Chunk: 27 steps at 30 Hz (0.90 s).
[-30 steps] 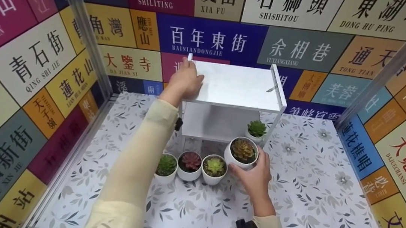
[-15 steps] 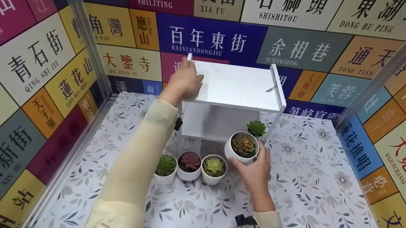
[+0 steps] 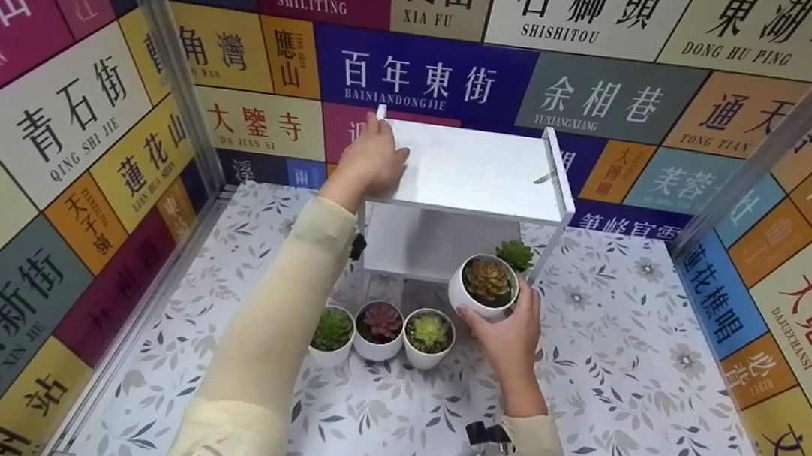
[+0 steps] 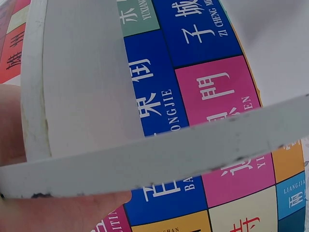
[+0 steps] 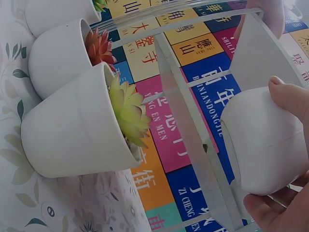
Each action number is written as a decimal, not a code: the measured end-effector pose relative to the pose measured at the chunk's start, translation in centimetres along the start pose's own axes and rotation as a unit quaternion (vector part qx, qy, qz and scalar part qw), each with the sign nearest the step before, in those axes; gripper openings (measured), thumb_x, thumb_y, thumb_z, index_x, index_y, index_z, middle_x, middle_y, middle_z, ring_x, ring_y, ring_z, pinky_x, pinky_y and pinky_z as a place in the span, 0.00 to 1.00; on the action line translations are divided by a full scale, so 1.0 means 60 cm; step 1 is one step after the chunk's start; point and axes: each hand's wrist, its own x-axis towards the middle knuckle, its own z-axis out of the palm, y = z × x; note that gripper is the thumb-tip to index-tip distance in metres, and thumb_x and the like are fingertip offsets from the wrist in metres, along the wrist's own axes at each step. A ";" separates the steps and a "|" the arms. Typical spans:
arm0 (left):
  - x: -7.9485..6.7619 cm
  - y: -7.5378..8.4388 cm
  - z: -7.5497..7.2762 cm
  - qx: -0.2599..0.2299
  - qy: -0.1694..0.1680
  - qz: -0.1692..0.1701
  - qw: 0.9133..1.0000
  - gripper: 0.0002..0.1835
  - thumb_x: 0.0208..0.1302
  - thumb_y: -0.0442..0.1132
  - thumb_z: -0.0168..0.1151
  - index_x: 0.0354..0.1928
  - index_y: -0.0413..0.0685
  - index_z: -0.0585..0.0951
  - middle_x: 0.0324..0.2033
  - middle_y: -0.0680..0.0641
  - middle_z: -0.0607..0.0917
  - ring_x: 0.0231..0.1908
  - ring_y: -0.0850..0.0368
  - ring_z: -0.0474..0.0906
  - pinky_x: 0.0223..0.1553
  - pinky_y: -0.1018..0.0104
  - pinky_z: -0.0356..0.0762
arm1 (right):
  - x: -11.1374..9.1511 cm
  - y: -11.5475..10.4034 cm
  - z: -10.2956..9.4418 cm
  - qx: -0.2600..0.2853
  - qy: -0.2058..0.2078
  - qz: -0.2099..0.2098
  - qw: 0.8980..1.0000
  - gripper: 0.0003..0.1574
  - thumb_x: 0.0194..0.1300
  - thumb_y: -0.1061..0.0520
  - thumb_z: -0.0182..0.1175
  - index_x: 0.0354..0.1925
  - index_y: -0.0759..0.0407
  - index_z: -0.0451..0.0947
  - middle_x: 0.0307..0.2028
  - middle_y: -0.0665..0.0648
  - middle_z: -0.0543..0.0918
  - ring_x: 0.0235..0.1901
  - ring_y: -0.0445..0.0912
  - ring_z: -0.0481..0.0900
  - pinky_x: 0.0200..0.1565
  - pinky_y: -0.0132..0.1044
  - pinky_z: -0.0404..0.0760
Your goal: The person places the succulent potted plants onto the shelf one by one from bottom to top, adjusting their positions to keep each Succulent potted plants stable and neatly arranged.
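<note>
My left hand grips the upper left side of a white tiered rack. In the left wrist view, part of the hand shows on both sides of the rack's white bar. My right hand holds a succulent with brownish-orange leaves in a white pot, raised in front of the rack's middle shelf. Thumb and fingers curl round the pot in the right wrist view. Behind it, a green potted succulent stands at the right end of that shelf, its pot mostly hidden.
Before the rack, three white-potted succulents stand in a row: green, dark red and yellow-green. A leaf-patterned cloth covers the table. Colourful sign-printed walls enclose the back and both sides.
My right hand has lifted the brownish-orange succulent slightly and moved it toward the rack, so it now covers more of the green one's pot. My left hand has stayed on the rack.
</note>
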 end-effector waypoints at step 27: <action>-0.002 -0.001 -0.001 -0.004 0.001 0.007 1.000 0.42 0.85 0.54 0.42 0.84 0.31 0.44 0.85 0.32 0.40 0.86 0.40 0.43 0.86 0.51 0.48 | 0.006 -0.010 0.021 -0.012 -0.009 -0.004 1.000 0.70 0.53 0.47 0.84 0.82 0.64 0.57 0.76 0.73 0.63 0.76 0.67 0.64 0.79 0.63 0.64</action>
